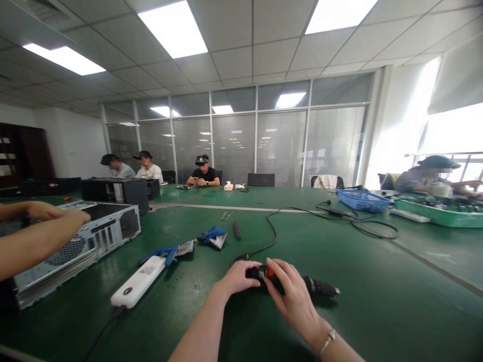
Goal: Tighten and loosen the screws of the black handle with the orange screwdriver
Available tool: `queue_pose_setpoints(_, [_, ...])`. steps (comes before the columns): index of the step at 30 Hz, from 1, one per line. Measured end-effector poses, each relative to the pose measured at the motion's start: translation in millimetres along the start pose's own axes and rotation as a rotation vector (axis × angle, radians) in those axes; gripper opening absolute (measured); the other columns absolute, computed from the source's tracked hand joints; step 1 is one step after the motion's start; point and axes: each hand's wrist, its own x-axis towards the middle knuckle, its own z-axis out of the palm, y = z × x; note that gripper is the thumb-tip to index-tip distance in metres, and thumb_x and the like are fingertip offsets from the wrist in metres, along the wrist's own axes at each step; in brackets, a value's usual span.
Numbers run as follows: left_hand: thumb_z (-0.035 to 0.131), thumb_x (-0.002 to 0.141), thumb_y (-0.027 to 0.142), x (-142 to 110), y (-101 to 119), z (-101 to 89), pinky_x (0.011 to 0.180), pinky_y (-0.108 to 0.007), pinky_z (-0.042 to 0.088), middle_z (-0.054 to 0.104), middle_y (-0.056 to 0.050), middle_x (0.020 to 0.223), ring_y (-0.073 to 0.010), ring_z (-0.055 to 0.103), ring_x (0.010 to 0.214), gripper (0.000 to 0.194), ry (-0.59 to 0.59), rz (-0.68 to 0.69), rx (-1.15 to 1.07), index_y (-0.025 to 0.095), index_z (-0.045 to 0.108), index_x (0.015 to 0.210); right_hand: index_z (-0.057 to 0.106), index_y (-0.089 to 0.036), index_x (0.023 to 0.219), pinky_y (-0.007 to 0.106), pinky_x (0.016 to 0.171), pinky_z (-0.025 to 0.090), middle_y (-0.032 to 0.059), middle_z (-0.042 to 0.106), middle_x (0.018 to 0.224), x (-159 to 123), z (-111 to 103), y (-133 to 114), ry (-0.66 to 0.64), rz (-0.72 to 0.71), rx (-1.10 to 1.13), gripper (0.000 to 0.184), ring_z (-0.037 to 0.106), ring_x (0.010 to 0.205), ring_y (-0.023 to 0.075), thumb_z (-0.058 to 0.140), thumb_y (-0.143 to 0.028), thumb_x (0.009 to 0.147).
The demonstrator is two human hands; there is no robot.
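Note:
A black electric screwdriver [315,286] with an orange-red part lies along the green table in front of me, its metal tip pointing right. My left hand [241,276] is closed around its rear end, thumb and fingers on either side. Over its middle my right hand [289,284] is closed, with fingertips at the orange-red part. The palm and fingers hide much of the tool's body. A black cord [272,236] runs across the table and reaches the area behind my left hand.
Left of me are a white power strip [139,281], blue-grey gloves [213,236] and a dark stick [236,230]. A co-worker's arms [45,226] reach into an open computer case [94,241]. Blue [364,200] and green baskets [441,213] stand right; other people sit around the table.

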Motion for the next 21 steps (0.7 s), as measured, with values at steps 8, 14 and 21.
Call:
queue_pose_setpoints(8, [0.074,0.068,0.028,0.1,-1.6,0.9,0.099,-0.038,0.040,0.067,-0.005,0.118,-0.0284,0.058,0.112,0.058,0.004,-0.008,-0.012,0.022,0.061,0.124,0.030,-0.024,0.144,0.043,0.088,0.053,0.0119,0.057,0.119,-2.6,0.0,-0.7,-0.014,0.009,0.028,0.053,0.057,0.108,0.0241,0.042,-0.014,0.093])
queue_pose_setpoints(14, [0.073,0.068,0.028,0.4,-1.9,0.8,0.100,-0.037,0.040,0.066,-0.004,0.120,-0.0283,0.058,0.112,0.059,0.003,0.004,-0.008,0.023,0.060,0.125,0.032,-0.027,0.143,0.043,0.082,0.054,0.0119,0.057,0.115,-2.2,0.9,3.3,-0.001,0.025,-0.008,0.054,0.058,0.101,0.0243,0.048,-0.016,0.093])
queue_pose_setpoints(21, [0.074,0.068,0.028,0.0,-1.7,0.4,0.100,-0.036,0.040,0.067,-0.004,0.119,-0.0284,0.058,0.112,0.057,0.008,0.003,0.016,0.022,0.061,0.123,0.029,-0.025,0.145,0.041,0.086,0.053,0.0116,0.057,0.118,-1.8,-1.6,-0.8,-0.034,0.004,0.062,0.056,0.056,0.106,0.0233,0.043,-0.012,0.093])
